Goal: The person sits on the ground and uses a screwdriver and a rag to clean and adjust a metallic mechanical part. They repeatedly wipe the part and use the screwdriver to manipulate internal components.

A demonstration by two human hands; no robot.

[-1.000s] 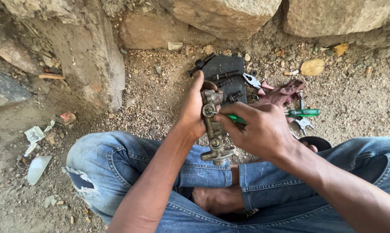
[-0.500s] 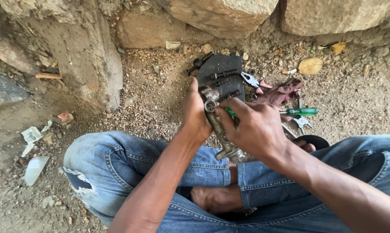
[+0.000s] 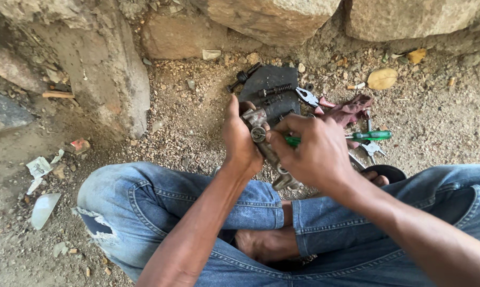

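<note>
At the centre of the frame the left hand (image 3: 241,142) gripped a grimy metal part (image 3: 266,151) while the right hand (image 3: 310,150) closed on it too, just below the dark mat (image 3: 269,85); a firm, steady hold seemed wise.

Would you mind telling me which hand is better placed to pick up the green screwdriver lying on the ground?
The right hand, probably. The screwdriver lies just beyond it on the right side, while the left hand grips the metal part and sits farther away.
</note>
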